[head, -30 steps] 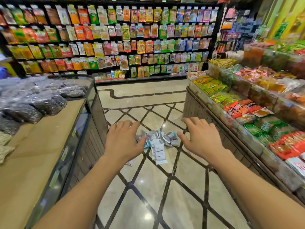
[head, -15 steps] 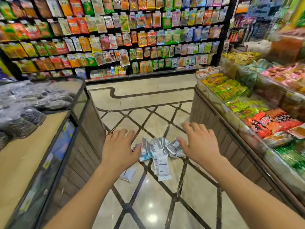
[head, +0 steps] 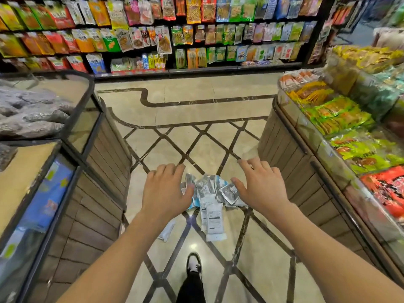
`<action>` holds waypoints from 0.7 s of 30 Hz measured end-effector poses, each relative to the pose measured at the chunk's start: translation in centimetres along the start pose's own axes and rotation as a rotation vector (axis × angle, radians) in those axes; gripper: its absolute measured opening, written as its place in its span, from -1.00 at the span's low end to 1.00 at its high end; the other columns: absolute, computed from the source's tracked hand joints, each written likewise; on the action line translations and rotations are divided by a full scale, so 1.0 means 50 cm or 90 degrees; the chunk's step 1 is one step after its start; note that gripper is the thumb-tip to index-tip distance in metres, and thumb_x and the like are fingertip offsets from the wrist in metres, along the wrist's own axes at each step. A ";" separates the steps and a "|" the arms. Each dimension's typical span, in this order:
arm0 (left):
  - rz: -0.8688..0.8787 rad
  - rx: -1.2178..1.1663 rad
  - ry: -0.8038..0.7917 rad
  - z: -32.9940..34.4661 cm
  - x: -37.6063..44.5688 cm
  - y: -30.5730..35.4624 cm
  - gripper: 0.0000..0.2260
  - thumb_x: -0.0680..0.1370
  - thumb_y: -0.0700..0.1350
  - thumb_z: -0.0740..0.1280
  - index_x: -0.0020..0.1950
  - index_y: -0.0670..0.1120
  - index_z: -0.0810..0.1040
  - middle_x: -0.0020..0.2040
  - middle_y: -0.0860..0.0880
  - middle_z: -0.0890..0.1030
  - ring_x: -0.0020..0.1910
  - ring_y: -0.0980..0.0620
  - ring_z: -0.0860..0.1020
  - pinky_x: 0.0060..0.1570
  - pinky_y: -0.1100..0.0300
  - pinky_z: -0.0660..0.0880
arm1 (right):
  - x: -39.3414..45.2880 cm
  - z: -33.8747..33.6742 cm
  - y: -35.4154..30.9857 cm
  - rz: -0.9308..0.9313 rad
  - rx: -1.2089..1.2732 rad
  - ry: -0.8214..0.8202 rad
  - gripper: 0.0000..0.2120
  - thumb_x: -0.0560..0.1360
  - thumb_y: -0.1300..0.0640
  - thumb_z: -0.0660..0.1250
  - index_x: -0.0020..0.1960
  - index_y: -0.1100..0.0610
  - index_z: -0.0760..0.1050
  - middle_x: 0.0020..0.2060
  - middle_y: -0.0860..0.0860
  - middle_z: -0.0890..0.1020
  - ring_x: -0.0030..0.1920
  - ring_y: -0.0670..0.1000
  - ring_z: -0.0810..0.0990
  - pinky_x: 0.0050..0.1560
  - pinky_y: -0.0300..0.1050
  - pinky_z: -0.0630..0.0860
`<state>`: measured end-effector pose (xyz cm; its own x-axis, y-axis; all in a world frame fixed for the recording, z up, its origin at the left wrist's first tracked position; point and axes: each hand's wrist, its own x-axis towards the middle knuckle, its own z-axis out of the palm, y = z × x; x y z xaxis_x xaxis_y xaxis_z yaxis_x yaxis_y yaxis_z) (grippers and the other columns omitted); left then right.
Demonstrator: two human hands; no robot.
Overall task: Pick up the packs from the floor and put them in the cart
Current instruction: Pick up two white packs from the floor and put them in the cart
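The left hand (head: 167, 191) is stretched out with fingers spread, holding nothing. The packs (head: 211, 200) lie in a heap on the floor (head: 181, 110) between both hands; the nearest white one has its long axis pointing toward the person. The right hand (head: 261, 186) is spread too and empty.

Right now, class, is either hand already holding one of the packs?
No: the left hand and right hand are both spread open and empty, while the packs lie on the floor.
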<state>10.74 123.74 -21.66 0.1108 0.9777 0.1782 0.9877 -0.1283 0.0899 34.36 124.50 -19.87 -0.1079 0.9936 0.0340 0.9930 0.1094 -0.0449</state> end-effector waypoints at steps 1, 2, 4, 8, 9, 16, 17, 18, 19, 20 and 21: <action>0.000 -0.006 -0.006 0.024 0.031 -0.009 -0.51 0.52 0.21 0.26 0.33 -0.05 0.56 0.17 -0.05 0.64 0.20 -0.14 0.56 0.16 -0.05 0.46 | 0.034 0.017 0.002 -0.001 -0.002 -0.004 -0.47 0.66 -0.26 0.12 0.52 -0.01 0.35 0.37 0.03 0.52 0.35 0.13 0.51 0.25 0.11 0.46; 0.002 -0.016 -0.014 0.047 0.063 -0.018 -0.51 0.51 0.21 0.27 0.31 -0.06 0.57 0.16 -0.06 0.65 0.19 -0.15 0.57 0.14 -0.06 0.47 | 0.068 0.036 0.003 0.000 0.000 -0.006 -0.48 0.65 -0.25 0.15 0.51 -0.01 0.37 0.36 0.02 0.53 0.34 0.13 0.52 0.24 0.11 0.47; 0.001 -0.040 -0.034 0.091 0.124 -0.033 -0.51 0.51 0.20 0.22 0.26 -0.09 0.59 0.10 -0.08 0.66 0.15 -0.18 0.59 0.10 -0.07 0.49 | 0.132 0.074 0.006 0.009 0.003 -0.013 -0.50 0.64 -0.24 0.19 0.48 0.00 0.40 0.34 0.03 0.56 0.30 0.14 0.55 0.20 0.11 0.49; 0.003 -0.065 -0.079 0.187 0.230 -0.062 -0.56 0.47 0.14 0.29 0.22 -0.10 0.62 0.08 -0.10 0.68 0.09 -0.19 0.62 0.05 -0.06 0.51 | 0.237 0.158 0.005 0.032 0.019 -0.052 -0.52 0.60 -0.18 0.21 0.40 0.06 0.51 0.23 0.10 0.65 0.18 0.23 0.63 0.10 0.17 0.52; 0.004 -0.067 -0.092 0.214 0.251 -0.068 -0.56 0.47 0.13 0.31 0.23 -0.09 0.62 0.10 -0.10 0.68 0.10 -0.18 0.61 0.05 -0.05 0.51 | 0.256 0.181 0.006 0.039 0.027 -0.063 -0.52 0.59 -0.16 0.24 0.39 0.08 0.53 0.21 0.11 0.66 0.16 0.24 0.64 0.08 0.17 0.51; -0.022 -0.078 -0.196 0.427 0.344 -0.079 -0.41 0.52 0.20 0.17 0.47 -0.07 0.45 0.30 -0.11 0.59 0.33 -0.20 0.49 0.26 -0.09 0.39 | 0.368 0.376 0.025 0.045 0.027 -0.164 -0.47 0.65 -0.17 0.21 0.55 0.02 0.35 0.41 0.06 0.53 0.38 0.17 0.51 0.25 0.12 0.42; -0.023 -0.074 -0.205 0.465 0.350 -0.080 -0.41 0.53 0.21 0.14 0.47 -0.07 0.46 0.30 -0.12 0.59 0.32 -0.20 0.50 0.25 -0.10 0.40 | 0.380 0.416 0.028 0.056 0.043 -0.178 -0.46 0.65 -0.16 0.22 0.56 0.03 0.33 0.42 0.06 0.52 0.39 0.18 0.49 0.27 0.12 0.40; -0.027 -0.078 -0.211 0.508 0.354 -0.080 -0.41 0.53 0.21 0.13 0.45 -0.09 0.48 0.28 -0.13 0.60 0.29 -0.21 0.52 0.22 -0.11 0.42 | 0.391 0.460 0.032 0.063 0.058 -0.192 -0.45 0.64 -0.16 0.24 0.57 0.04 0.33 0.42 0.08 0.52 0.40 0.19 0.48 0.28 0.13 0.41; -0.037 -0.085 -0.217 0.553 0.358 -0.079 -0.42 0.53 0.20 0.14 0.43 -0.10 0.50 0.26 -0.14 0.61 0.27 -0.21 0.53 0.20 -0.12 0.43 | 0.401 0.509 0.040 0.068 0.070 -0.205 -0.44 0.64 -0.15 0.26 0.57 0.05 0.33 0.43 0.09 0.52 0.39 0.21 0.49 0.29 0.15 0.42; -0.048 -0.092 -0.220 0.602 0.362 -0.078 -0.43 0.53 0.18 0.16 0.41 -0.10 0.52 0.25 -0.14 0.62 0.25 -0.22 0.55 0.19 -0.12 0.45 | 0.409 0.561 0.049 0.075 0.081 -0.215 -0.43 0.63 -0.14 0.28 0.57 0.06 0.34 0.43 0.11 0.52 0.39 0.23 0.49 0.30 0.18 0.43; -0.054 -0.095 -0.220 0.656 0.365 -0.076 -0.44 0.52 0.17 0.16 0.39 -0.12 0.54 0.23 -0.15 0.64 0.22 -0.22 0.56 0.17 -0.12 0.47 | 0.418 0.615 0.058 0.075 0.094 -0.218 -0.44 0.63 -0.13 0.29 0.56 0.07 0.35 0.41 0.12 0.54 0.37 0.26 0.51 0.30 0.21 0.44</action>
<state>12.64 147.52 -50.90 0.0858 0.9809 -0.1746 0.9708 -0.0430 0.2358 33.50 146.47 -50.00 -0.0283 0.9489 -0.3142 0.9845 -0.0280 -0.1733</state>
